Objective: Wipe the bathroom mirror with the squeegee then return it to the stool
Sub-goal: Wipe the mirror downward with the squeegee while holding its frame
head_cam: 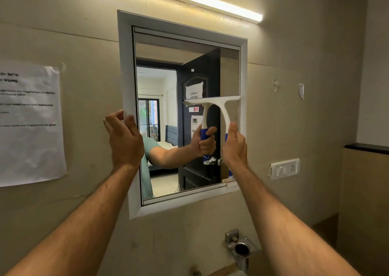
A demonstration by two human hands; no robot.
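A person faces a mirror [229,69] set in a white frame [126,65] on a beige wall. The right hand [234,145] has its fingers [232,128] clenched around the blue grip of a squeegee [219,103], which stands upright with its white head at the top. The blade runs level across the right part of the glass, at about mid height, and its right end reaches almost to the frame's inner edge. The blade lies against the glass or just off it; which one cannot be told. The squeegee and the hand gripping it show again as a reflection just to the left.

The left hand [124,139] is at the left side of the frame, at about the same height as the right. Its fingers [114,116] are curled loosely, with the tips at the frame's outer edge and the thumb up against its face. It holds nothing loose, and whether it actually grips the frame is unclear.

A lit tube light [200,0] runs along the wall above the mirror. A printed sheet of paper [29,128] is taped to the wall on the far left. A white switch plate [284,169] sits on the wall to the right of the mirror, lower down. Below the mirror, a metal holder [241,248] is fixed to the wall.
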